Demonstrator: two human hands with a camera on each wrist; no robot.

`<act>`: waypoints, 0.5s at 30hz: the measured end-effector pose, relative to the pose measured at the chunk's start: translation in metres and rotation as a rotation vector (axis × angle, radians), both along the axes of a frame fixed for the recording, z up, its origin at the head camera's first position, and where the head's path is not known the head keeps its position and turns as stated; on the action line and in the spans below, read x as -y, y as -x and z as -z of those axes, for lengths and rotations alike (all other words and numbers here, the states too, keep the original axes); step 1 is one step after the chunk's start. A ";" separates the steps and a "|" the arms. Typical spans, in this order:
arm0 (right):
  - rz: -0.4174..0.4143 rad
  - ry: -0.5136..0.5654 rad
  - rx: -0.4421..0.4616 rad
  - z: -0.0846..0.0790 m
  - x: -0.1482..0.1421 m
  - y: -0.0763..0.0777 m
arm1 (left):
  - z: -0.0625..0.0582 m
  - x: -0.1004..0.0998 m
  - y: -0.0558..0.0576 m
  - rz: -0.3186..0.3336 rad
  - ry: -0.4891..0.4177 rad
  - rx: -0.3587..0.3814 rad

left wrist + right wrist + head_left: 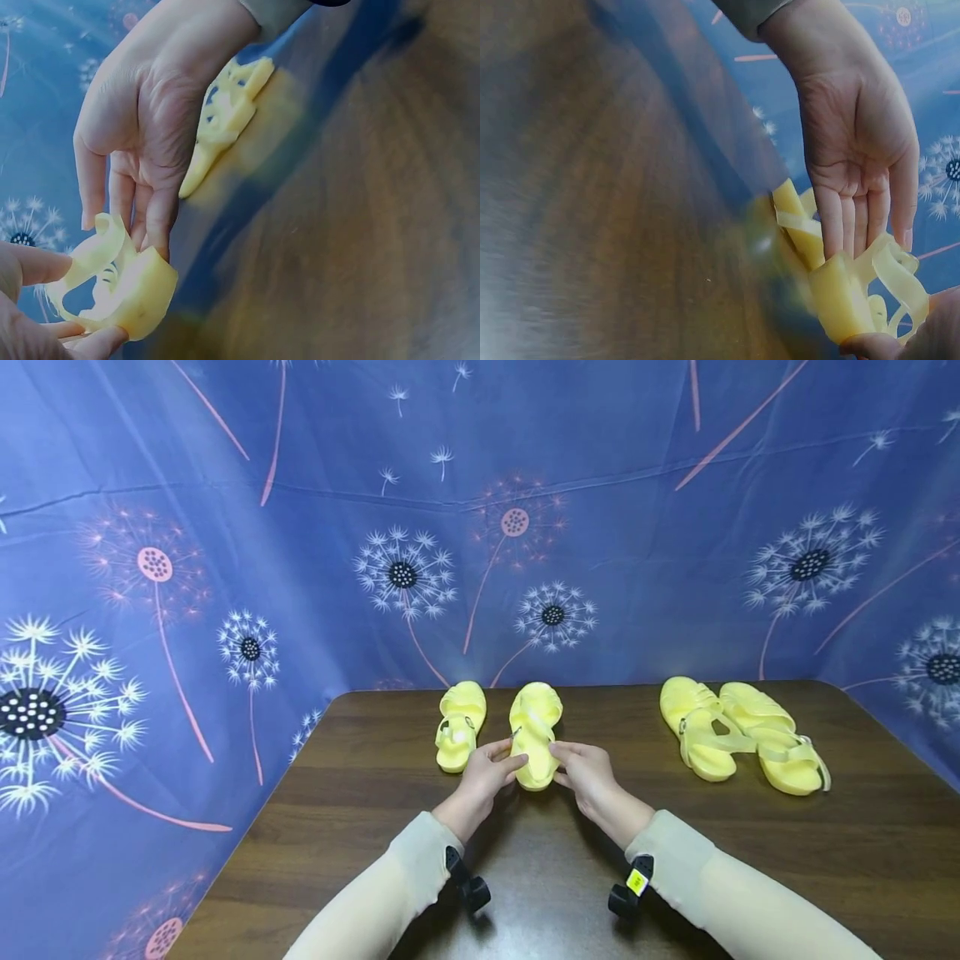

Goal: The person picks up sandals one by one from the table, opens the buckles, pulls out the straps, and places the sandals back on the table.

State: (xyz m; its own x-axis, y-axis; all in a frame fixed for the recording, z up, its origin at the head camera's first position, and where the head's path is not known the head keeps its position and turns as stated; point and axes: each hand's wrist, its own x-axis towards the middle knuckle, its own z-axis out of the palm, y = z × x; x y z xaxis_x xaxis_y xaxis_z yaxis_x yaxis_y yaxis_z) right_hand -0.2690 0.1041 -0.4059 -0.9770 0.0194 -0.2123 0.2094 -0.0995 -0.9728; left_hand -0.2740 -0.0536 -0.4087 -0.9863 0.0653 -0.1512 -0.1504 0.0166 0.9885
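Observation:
A yellow jelly sandal [536, 735] lies between my two hands, its toe toward the curtain and its heel toward me. My left hand [487, 777] pinches its left side near the heel, thumb on top. On the opposite side my right hand [596, 785] pinches it between thumb and fingers. Close up in the left wrist view, the sandal's pale strap [97, 247] arches above its heel end, with both hands at its sides. Left of my left hand stands a matching yellow sandal [459, 727], toe also pointing away.
Farther right on the brown wooden table [337, 827] sit two more yellow sandals, one [697, 727] beside another [776, 739], their straps close together. Behind the table's back edge hangs a blue curtain [637, 568] with a dandelion print.

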 end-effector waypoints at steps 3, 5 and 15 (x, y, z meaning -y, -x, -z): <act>0.011 0.008 0.007 0.003 0.006 0.009 | 0.001 0.004 0.008 -0.004 0.008 0.002; 0.019 0.011 0.002 0.006 0.010 0.015 | 0.002 0.007 0.012 -0.014 0.017 0.005; 0.058 -0.003 0.006 0.010 0.028 0.039 | 0.007 0.015 0.030 -0.042 0.051 0.011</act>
